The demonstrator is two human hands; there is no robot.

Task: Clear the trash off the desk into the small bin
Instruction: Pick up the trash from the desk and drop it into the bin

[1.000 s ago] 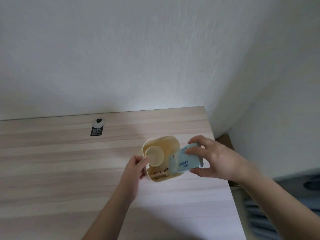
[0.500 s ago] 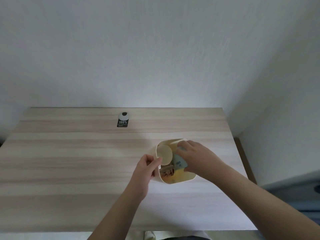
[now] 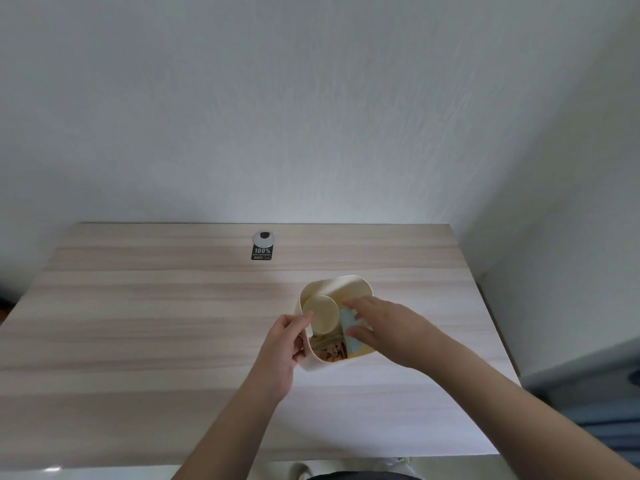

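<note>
A small cream bin (image 3: pixel 349 285) stands on the light wooden desk (image 3: pixel 138 323), right of centre. Inside it lie a cream paper cup (image 3: pixel 320 315), a brown printed wrapper (image 3: pixel 334 353) and a light blue packet (image 3: pixel 347 323). My left hand (image 3: pixel 282 348) grips the bin's left rim with thumb and fingers. My right hand (image 3: pixel 384 327) reaches into the bin from the right, its thumb and fingers pinching the blue packet, which sits mostly inside the bin.
A black label with a round white tag (image 3: pixel 262 245) lies near the desk's back edge. White walls close in behind and to the right. The desk's right edge runs close to the bin.
My right hand has carried the blue packet from above the rim down into the bin. The view has shifted, so the bin sits nearer the middle. My left hand keeps its grip on the rim.
</note>
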